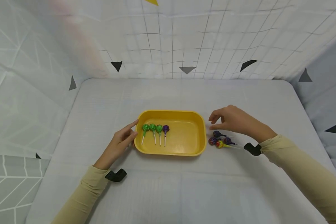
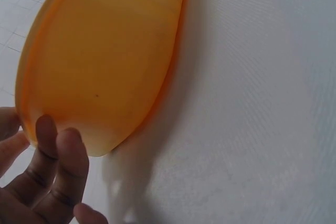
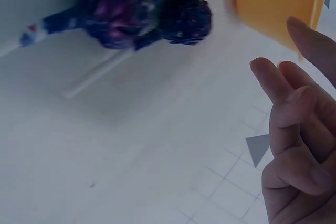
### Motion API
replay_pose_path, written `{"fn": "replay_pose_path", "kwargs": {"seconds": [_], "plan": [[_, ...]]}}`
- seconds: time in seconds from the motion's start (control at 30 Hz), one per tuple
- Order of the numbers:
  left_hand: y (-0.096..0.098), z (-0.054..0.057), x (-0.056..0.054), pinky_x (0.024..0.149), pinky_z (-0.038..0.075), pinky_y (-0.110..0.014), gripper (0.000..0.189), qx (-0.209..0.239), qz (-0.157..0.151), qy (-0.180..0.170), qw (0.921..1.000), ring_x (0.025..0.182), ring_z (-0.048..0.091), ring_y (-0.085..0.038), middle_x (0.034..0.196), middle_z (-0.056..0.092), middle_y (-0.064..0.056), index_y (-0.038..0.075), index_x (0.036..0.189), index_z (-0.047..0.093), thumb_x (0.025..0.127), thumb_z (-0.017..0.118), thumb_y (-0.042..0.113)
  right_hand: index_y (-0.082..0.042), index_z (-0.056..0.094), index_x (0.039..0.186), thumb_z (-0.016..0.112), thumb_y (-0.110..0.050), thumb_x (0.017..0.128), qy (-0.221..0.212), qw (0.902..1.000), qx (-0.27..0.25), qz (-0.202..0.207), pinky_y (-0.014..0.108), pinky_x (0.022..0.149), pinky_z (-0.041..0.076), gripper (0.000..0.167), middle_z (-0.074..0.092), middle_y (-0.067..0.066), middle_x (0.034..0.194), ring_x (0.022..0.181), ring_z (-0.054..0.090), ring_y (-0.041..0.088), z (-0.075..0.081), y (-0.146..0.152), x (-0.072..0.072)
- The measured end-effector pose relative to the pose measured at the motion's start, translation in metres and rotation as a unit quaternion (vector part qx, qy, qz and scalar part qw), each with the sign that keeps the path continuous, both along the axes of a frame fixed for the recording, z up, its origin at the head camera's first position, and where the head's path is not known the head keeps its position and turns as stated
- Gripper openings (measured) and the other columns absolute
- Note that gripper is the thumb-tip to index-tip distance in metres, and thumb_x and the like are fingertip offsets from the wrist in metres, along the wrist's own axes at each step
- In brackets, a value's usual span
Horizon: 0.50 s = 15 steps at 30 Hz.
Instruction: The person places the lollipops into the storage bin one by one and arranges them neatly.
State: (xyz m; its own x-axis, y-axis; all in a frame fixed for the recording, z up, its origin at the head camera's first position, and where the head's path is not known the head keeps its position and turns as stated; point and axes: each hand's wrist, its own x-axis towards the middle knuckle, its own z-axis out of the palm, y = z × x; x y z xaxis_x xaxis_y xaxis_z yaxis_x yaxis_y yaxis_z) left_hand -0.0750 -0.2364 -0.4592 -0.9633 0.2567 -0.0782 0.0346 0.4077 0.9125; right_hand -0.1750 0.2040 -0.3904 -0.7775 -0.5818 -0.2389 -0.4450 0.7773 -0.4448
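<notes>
A yellow tray [image 1: 184,149] lies at mid table. Three green lollipops [image 1: 152,127] and one purple lollipop [image 1: 165,128] stand in a row at its left side, sticks toward the person. My left hand [image 1: 120,140] touches the tray's left end, thumb and index finger at the rim; in the left wrist view bent fingers [image 2: 71,156] lie against the outer wall. Just right of the tray hovers my right hand [image 1: 232,119], thumb and fingers apart with nothing between them. Below it lie several dark purple-blue lollipops [image 3: 184,19] and a yellow-and-red lollipop [image 1: 219,144], heads toward the tray.
A white cloth covers the table [image 1: 162,189], and a white sheet [image 1: 179,40] with grid lines hangs behind its far edge. Patterned sheets stand to both sides. Each wrist carries a black camera mount [image 1: 116,175].
</notes>
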Motion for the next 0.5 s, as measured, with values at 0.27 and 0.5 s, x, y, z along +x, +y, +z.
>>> {"fn": "replay_pose_path", "kwargs": {"seconds": [0.27,0.5], "plan": [[-0.001,-0.001,0.0,0.067,0.051,-0.032,0.051,-0.001,0.001,-0.005,1.0,0.078,0.059,-0.036,0.091,0.061,-0.012,0.027,0.16,0.041,0.11,0.053,0.029,-0.016,0.079,0.11,0.084,-0.031,0.088,-0.023,0.9996,-0.004,-0.012,0.027,0.07,0.057,0.027,0.078,-0.003,0.102,0.081,0.068,0.009,-0.014,0.014,0.007],[-0.001,-0.001,0.0,0.067,0.051,-0.032,0.052,-0.001,0.0,-0.003,1.0,0.077,0.06,-0.036,0.09,0.061,-0.011,0.027,0.16,0.04,0.11,0.053,0.028,-0.018,0.079,0.108,0.084,-0.031,0.088,-0.046,0.9988,0.004,-0.018,0.028,0.069,0.055,0.025,0.079,-0.001,0.105,0.079,0.066,0.009,-0.025,0.021,0.011]]}}
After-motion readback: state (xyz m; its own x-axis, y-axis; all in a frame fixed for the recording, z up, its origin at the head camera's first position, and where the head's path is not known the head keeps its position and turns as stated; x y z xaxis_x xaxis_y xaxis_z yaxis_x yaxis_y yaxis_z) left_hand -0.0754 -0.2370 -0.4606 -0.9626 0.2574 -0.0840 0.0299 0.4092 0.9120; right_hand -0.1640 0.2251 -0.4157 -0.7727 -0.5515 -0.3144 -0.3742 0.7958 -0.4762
